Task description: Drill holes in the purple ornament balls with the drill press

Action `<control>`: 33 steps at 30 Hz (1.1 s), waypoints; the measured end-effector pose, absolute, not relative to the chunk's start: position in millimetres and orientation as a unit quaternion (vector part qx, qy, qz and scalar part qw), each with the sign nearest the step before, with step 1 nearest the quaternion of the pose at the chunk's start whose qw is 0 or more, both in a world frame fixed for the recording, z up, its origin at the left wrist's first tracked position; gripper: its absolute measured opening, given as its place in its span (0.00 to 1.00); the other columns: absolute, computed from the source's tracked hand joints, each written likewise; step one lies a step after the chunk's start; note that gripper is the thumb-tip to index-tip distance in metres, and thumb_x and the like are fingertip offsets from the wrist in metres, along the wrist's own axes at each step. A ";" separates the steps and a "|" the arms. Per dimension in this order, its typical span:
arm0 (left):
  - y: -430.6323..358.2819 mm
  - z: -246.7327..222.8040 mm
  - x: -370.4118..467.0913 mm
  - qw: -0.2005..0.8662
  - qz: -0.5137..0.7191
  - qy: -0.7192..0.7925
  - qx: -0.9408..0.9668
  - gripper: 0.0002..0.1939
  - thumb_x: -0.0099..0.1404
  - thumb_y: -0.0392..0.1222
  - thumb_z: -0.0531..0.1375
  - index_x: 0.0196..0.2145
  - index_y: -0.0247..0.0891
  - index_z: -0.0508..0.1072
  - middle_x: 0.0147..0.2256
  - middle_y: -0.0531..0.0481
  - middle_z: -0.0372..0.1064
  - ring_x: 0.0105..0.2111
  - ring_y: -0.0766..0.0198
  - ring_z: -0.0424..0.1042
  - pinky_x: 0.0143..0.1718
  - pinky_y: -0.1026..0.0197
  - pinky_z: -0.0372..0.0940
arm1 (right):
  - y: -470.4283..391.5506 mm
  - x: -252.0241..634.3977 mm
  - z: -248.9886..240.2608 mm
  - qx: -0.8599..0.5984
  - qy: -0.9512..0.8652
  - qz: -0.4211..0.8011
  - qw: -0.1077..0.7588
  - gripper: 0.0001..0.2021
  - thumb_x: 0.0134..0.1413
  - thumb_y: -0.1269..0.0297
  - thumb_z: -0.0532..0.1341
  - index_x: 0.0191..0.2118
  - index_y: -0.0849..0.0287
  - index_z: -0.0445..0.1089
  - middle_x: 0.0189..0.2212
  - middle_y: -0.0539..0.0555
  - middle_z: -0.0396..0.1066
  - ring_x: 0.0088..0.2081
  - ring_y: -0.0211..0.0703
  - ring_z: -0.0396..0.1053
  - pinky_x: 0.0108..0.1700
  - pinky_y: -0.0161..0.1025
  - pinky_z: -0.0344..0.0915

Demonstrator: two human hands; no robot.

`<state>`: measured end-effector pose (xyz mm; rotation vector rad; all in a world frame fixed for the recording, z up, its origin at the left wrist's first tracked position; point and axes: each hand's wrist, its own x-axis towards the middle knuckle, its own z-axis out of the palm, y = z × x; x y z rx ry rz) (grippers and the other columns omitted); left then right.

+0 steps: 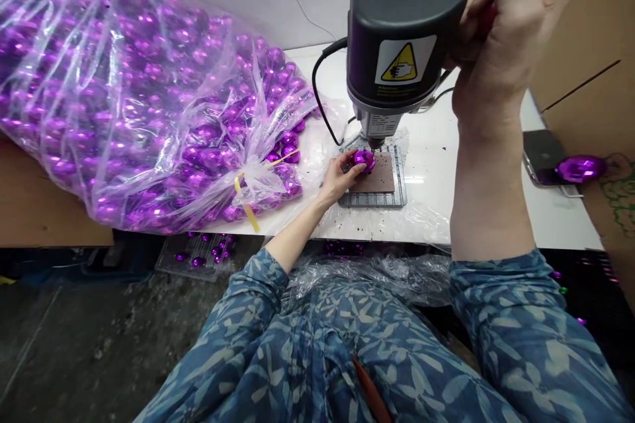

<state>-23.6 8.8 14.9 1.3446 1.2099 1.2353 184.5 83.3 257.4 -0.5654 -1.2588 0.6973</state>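
Note:
My left hand (343,175) is closed on a shiny purple faceted ball (364,160), pinched between thumb and fingers. The ball sits beneath the chuck of a black drill press (404,6), over a brown board (380,178) on the machine's grey metal base (400,195). Whether the bit touches the ball is too small to tell. At the upper right my right hand (516,6) is wrapped round the press's feed handle, of which only a bit of red (486,21) shows between the fingers.
A big clear bag of purple balls (149,99), tied with a yellow strip, covers the left of the white table (426,139). A phone (543,155) and another purple ball (581,168) are at right, beside cardboard (590,46). Dark shavings lie around the base. A clear tray (169,258) holds balls below.

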 end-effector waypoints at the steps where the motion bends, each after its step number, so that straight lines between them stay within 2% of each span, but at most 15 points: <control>1: 8.4 13.5 -23.6 0.443 0.500 0.497 0.554 0.27 0.67 0.57 0.80 0.59 0.46 0.85 0.53 0.43 0.87 0.57 0.47 0.83 0.68 0.37 0.77 | 83.5 185.0 257.1 -0.256 -0.570 0.316 0.714 0.36 0.52 0.26 0.72 0.25 0.52 0.55 0.18 0.45 0.54 0.20 0.35 0.55 0.19 0.43 0.49; 7: 0.2 9.2 -18.3 0.364 0.483 0.540 0.585 0.31 0.62 0.54 0.83 0.60 0.48 0.86 0.53 0.41 0.81 0.61 0.43 0.76 0.70 0.36 0.73 | 83.9 185.5 258.2 -0.261 -0.584 0.293 0.710 0.43 0.42 0.18 0.71 0.26 0.53 0.51 0.18 0.45 0.51 0.21 0.34 0.55 0.20 0.42 0.52; 11: -4.8 9.6 -11.6 0.336 0.461 0.522 0.634 0.33 0.63 0.52 0.83 0.62 0.48 0.84 0.60 0.38 0.79 0.70 0.37 0.70 0.75 0.32 0.67 | 79.2 181.5 261.2 -0.265 -0.571 0.316 0.710 0.45 0.40 0.14 0.69 0.26 0.52 0.51 0.18 0.44 0.51 0.20 0.34 0.55 0.19 0.40 0.52; 15: -4.0 6.6 -8.3 0.346 0.457 0.485 0.660 0.32 0.67 0.51 0.81 0.64 0.47 0.80 0.65 0.37 0.78 0.79 0.36 0.63 0.80 0.30 0.61 | 78.0 181.9 262.3 -0.257 -0.568 0.329 0.709 0.44 0.36 0.15 0.73 0.27 0.51 0.54 0.18 0.44 0.52 0.20 0.36 0.57 0.18 0.42 0.50; 18: -1.4 4.0 -7.7 0.371 0.465 0.467 0.654 0.32 0.67 0.51 0.81 0.64 0.46 0.79 0.64 0.37 0.78 0.77 0.37 0.67 0.79 0.30 0.63 | 79.9 184.4 261.8 -0.263 -0.575 0.327 0.702 0.44 0.33 0.15 0.72 0.27 0.52 0.55 0.17 0.44 0.52 0.19 0.36 0.55 0.18 0.43 0.50; 22: 0.2 3.3 -6.9 0.391 0.473 0.454 0.646 0.31 0.67 0.51 0.81 0.63 0.45 0.79 0.62 0.38 0.78 0.69 0.41 0.75 0.75 0.33 0.68 | 70.4 182.8 260.4 -0.267 -0.567 0.314 0.714 0.44 0.33 0.15 0.69 0.24 0.52 0.50 0.16 0.45 0.54 0.17 0.35 0.52 0.17 0.45 0.47; 24: 0.2 3.2 -6.6 0.387 0.474 0.455 0.647 0.31 0.67 0.51 0.81 0.63 0.44 0.79 0.61 0.38 0.78 0.67 0.42 0.76 0.74 0.34 0.69 | 57.7 179.6 257.4 -0.250 -0.557 0.305 0.731 0.44 0.36 0.16 0.69 0.23 0.52 0.49 0.16 0.45 0.54 0.16 0.34 0.51 0.17 0.45 0.48; 28: -0.1 1.4 -6.4 0.375 0.474 0.451 0.657 0.32 0.68 0.53 0.80 0.63 0.45 0.77 0.60 0.39 0.78 0.65 0.42 0.77 0.73 0.34 0.71 | 26.8 174.2 242.7 -0.228 -0.544 0.255 0.766 0.45 0.51 0.23 0.69 0.20 0.57 0.43 0.13 0.44 0.43 0.15 0.29 0.51 0.19 0.39 0.51; 31: -0.4 -0.1 -6.5 0.371 0.472 0.451 0.661 0.31 0.70 0.53 0.80 0.64 0.46 0.76 0.61 0.39 0.77 0.65 0.42 0.77 0.72 0.34 0.72 | 9.8 173.4 227.4 -0.224 -0.569 0.208 0.763 0.43 0.65 0.33 0.67 0.19 0.62 0.47 0.14 0.44 0.48 0.17 0.23 0.56 0.23 0.31 0.54; 33: -0.7 -0.5 -6.6 0.370 0.469 0.451 0.663 0.31 0.70 0.53 0.79 0.64 0.46 0.76 0.61 0.40 0.77 0.66 0.42 0.77 0.73 0.34 0.72 | 4.5 173.7 218.4 -0.210 -0.576 0.187 0.767 0.41 0.70 0.38 0.66 0.19 0.63 0.48 0.15 0.45 0.49 0.18 0.23 0.57 0.23 0.31 0.53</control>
